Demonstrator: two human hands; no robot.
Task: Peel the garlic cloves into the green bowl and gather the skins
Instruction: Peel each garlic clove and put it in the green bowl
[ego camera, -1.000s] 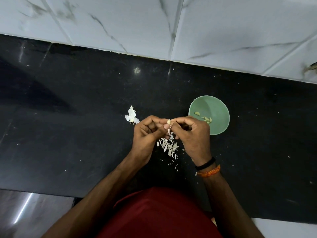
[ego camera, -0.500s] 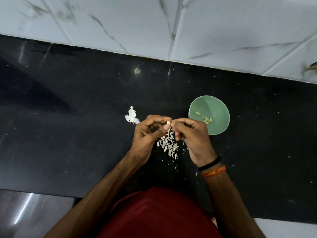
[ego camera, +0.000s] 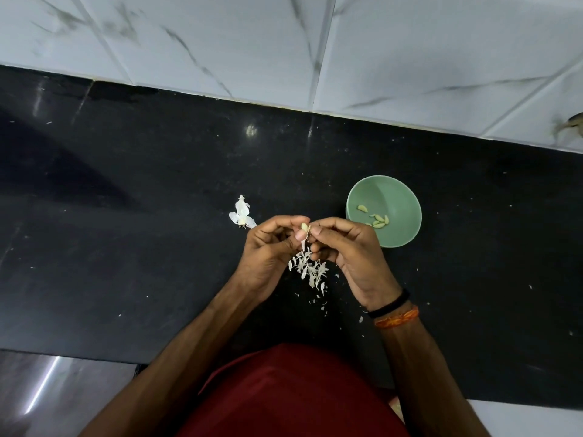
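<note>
Since the earlier frames little has shifted: both hands are staying over the skin pile, and a strip of skin is now hanging lower from the clove [ego camera: 304,227].

Small, pale and oval, the clove is sitting pinched between the two hands, its top showing just above the fingertips. The left hand [ego camera: 271,253] is curling its fingers [ego camera: 285,223] tightly, thumb tip pressing the clove from the left. The right hand [ego camera: 350,250] is pinching it from the other side, fingers bent narrow, with the thin papery strip trailing down between the thumbs.

Directly below, dry, flaky white skins [ego camera: 310,271] are lying in a loose heap on the counter [ego camera: 142,247], with smaller flecks scattering toward the person. Left of the hands a bigger white husk [ego camera: 242,213] is lying with petal-like flaps. Right of the hands, apart from the skins, the round, smooth green bowl [ego camera: 400,193] is holding several peeled cloves [ego camera: 377,219]. Glossy black stone is forming the counter, and marbled white tiles [ego camera: 252,42] are running behind it.
</note>
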